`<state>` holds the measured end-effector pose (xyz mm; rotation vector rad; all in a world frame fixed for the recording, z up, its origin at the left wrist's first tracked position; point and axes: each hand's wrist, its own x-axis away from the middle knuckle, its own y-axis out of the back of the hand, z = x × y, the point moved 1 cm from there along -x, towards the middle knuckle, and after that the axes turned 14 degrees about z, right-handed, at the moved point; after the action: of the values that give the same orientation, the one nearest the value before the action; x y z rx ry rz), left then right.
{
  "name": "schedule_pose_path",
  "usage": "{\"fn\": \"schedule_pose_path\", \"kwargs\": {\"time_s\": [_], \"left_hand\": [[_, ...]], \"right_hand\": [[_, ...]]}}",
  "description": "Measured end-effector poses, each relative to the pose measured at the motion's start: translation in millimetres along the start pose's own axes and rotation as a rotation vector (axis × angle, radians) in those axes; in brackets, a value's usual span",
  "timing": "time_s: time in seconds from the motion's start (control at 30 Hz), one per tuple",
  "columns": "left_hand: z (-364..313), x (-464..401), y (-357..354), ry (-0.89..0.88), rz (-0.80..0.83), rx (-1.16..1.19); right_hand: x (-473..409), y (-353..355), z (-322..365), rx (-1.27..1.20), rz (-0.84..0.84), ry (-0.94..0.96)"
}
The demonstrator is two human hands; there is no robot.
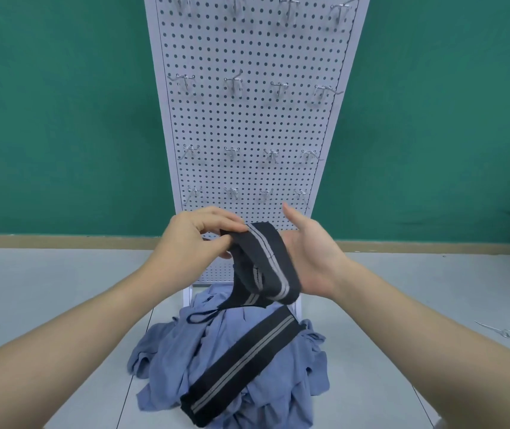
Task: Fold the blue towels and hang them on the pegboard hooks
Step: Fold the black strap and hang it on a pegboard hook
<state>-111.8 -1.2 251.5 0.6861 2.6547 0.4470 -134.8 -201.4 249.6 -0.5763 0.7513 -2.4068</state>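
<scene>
Both forearms reached in from the bottom corners toward the middle of the view. Below and between them a heap of blue towels [232,363] lay crumpled on the pale floor [46,289] at the foot of the pegboard [247,125], with a dark striped band [241,370] running slantwise across the top of the heap.

Higher up, the left hand [191,239] pinched one end of a second dark band [263,264] between thumb and curled fingertips. That band looped over toward the right hand [309,255], which stood with its palm turned inward and its thumb up; its fingers were hidden behind the band, so I could not tell whether they gripped it or only steadied it. From the loop the cloth hung down slack to the heap, and a thin cord loop [201,317] trailed beside it.

All of it looked soft, light and limp: it would sag and hold no shape, and it would not break if dropped. The woven band seemed firmer than the blue cloth and the better place to take hold, probably at its two ends, so the towel could hang flat for folding. Rows of metal hooks [232,85] on the board carried nothing. One loose hook [495,329] lay on the floor to the right.
</scene>
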Motion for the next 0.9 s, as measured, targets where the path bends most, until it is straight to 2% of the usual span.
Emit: {"fn": "schedule_pose_path", "kwargs": {"time_s": [0.1,0.23,0.3,0.4,0.5,0.57,0.73,0.83,0.9], "left_hand": [[-1.2,-0.7,1.9,0.026,0.026,-0.019],[-1.1,2.0,5.3,0.073,0.144,-0.105],[0.3,1.4,5.3,0.107,0.139,0.036],[2.1,-1.6,1.9,0.215,0.043,0.295],[8.8,1.0,-0.3,0.326,0.153,0.166],[10.8,2.1,-2.8,0.337,0.181,0.086],[12.4,-2.8,2.5,0.291,-0.050,0.120],[14.3,-5.9,9.0,0.239,-0.182,0.230],[13.9,-6.5,10.2,0.226,-0.236,0.316]], "right_hand": [[2.9,1.2,-0.2,0.151,0.054,-0.024],[0.5,6.6,-2.8,0.231,0.028,0.013],[-0.8,7.1,-2.7,0.268,0.014,0.026],[-3.2,5.4,-3.1,0.328,0.014,0.037],[-4.8,1.2,-4.9,0.386,0.014,0.031],[-5.8,-1.4,-6.6,0.415,0.008,0.022],[-8.2,0.3,-10.2,0.522,-0.003,-0.056],[-9.9,3.6,-13.7,0.610,0.029,-0.120],[-11.9,3.6,-16.2,0.630,0.026,-0.086]]}}
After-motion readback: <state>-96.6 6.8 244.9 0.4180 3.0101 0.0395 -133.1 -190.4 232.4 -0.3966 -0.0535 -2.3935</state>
